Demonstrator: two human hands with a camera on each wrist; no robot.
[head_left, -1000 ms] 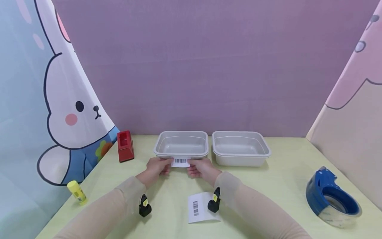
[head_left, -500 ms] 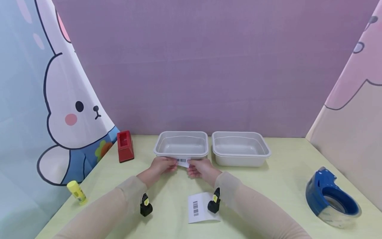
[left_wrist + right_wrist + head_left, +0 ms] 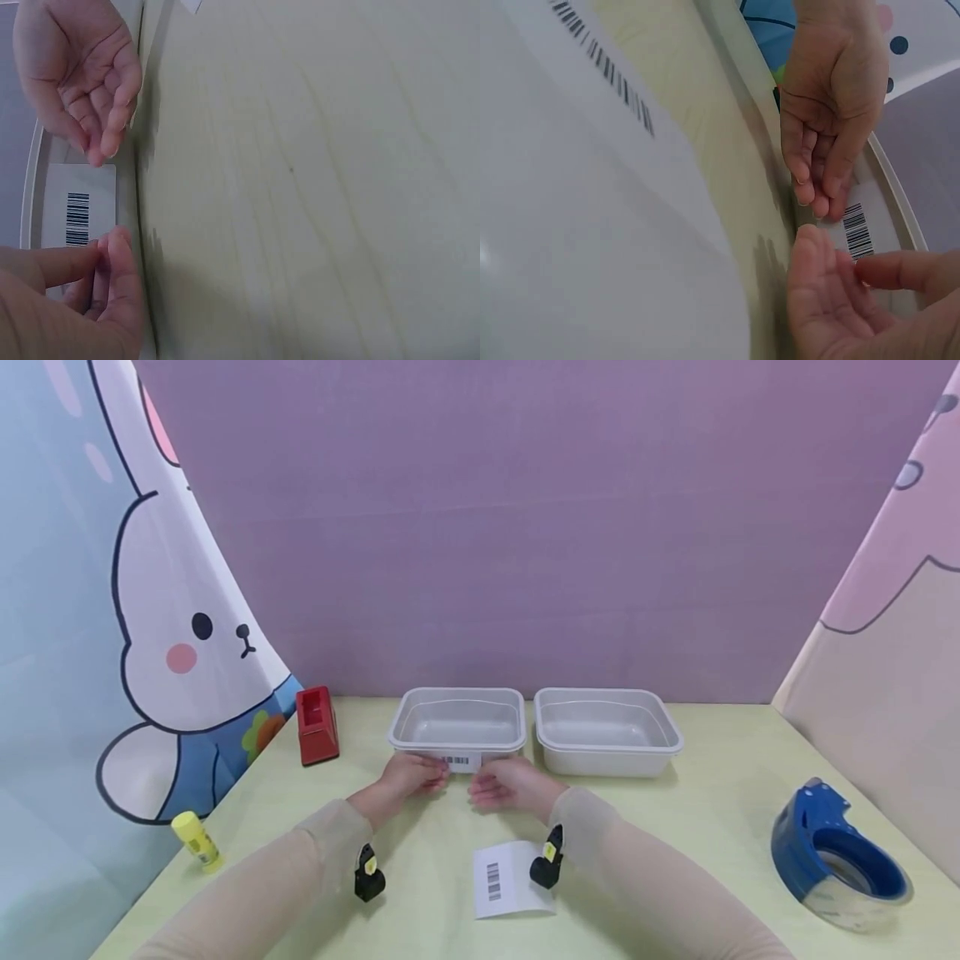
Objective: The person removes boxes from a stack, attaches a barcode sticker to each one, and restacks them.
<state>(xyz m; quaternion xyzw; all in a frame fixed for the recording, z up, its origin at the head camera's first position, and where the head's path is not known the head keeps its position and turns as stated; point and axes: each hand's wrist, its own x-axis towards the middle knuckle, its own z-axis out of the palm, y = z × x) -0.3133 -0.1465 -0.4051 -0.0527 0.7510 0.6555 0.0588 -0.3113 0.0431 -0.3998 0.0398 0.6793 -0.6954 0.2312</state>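
Along the front wall of the left white tub (image 3: 420,747), we are seeing the barcode label (image 3: 465,762) lying between the two hands, its long axis running crosswise, roughly parallel to the tub's rim. The left hand (image 3: 405,777) is sitting nearer, its fingers overlapping the label's left end, so from that grip the label is extending to the right; we are not managing to tell whether thumb and fingers are pinching the paper or only pressing it. The right hand (image 3: 513,783) is resting just beside the other end, thumb and loosely bent fingers standing apart and holding nothing. For materials, we are looking at a thin, flat white rectangle with crisp black bars against what seems to be smooth pale plastic, the tub's corners rounding and its lip flaring outward. A matching second tub (image 3: 603,764) is standing just to its right. Nearer to us, a white sheet (image 3: 510,889) with its own barcode is curling slightly on the pale yellow tabletop (image 3: 675,852), whose surface is showing wavy, grain-like lines, while a rounded blue tape dispenser (image 3: 798,868) is lying well off to the right.
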